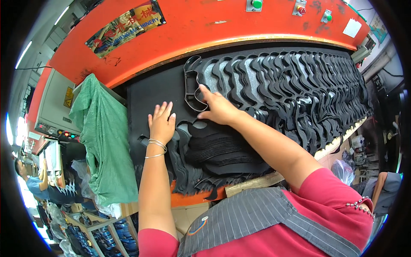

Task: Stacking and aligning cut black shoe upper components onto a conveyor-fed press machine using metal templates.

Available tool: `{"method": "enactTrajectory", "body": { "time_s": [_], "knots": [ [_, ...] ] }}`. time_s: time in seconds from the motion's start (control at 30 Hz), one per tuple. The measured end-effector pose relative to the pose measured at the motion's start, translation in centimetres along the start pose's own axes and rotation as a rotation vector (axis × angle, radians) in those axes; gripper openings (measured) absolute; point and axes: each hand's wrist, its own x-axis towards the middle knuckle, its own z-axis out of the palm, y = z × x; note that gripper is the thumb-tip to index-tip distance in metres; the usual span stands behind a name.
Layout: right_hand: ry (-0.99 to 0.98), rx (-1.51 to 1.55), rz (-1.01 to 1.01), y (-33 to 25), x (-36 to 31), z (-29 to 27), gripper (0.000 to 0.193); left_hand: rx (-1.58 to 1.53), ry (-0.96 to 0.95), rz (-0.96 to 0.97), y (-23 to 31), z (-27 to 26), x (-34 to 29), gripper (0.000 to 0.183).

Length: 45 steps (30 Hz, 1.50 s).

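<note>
A curved steel cutting die [186, 88], open in the middle with a crossbar, stands on edge on the black sheet material [143, 96]. My right hand [220, 108] grips its right side, the index finger at the rim and the thumb near its lower end. Fingers stretched out, my left hand [162, 126] lies on the sheet to the left of and nearer than the die, holding nothing. To the right are rows of wavy black cut strips [265, 77]. Below my right hand sits a stack of black cut pieces [220, 147].
Behind the sheet rises an orange press [188, 38] with buttons. A green cloth [105, 141] hangs at the left beside a grey control box [58, 98]. A wooden edge [252, 183] runs along the near side. Another person [36, 182] is at far left.
</note>
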Motion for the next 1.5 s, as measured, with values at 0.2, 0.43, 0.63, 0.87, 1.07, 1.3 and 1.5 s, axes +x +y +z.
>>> {"method": "enactTrajectory", "body": {
  "time_s": [0.2,0.43,0.63,0.87,1.07,1.3,1.5],
  "knots": [
    [0.192,0.059,-0.157,3.5,-0.1,0.8,0.069,-0.247,0.069,0.169,3.7,3.1,2.6,0.063],
    [0.244,0.067,-0.178,5.2,0.6,0.2,0.053,-0.244,0.071,0.194,4.6,3.6,3.9,0.061],
    [0.266,0.068,-0.246,6.6,1.4,0.2,0.051,-0.215,-0.009,0.189,5.1,3.2,4.8,0.061],
    [0.252,0.105,-0.263,7.0,2.1,0.6,0.054,-0.21,-0.049,0.172,4.7,2.8,5.2,0.061],
    [0.175,0.133,-0.171,6.6,1.4,0.0,0.054,-0.181,-0.031,0.189,5.3,2.5,4.4,0.062],
    [0.186,0.246,-0.144,4.2,-3.3,-7.9,0.081,-0.504,0.111,0.043,6.8,1.7,1.9,0.057],
    [0.875,0.369,-0.164,12.3,-15.2,-24.1,0.048,-0.847,0.303,0.146,19.5,0.4,-2.6,0.022]
  ]
}}
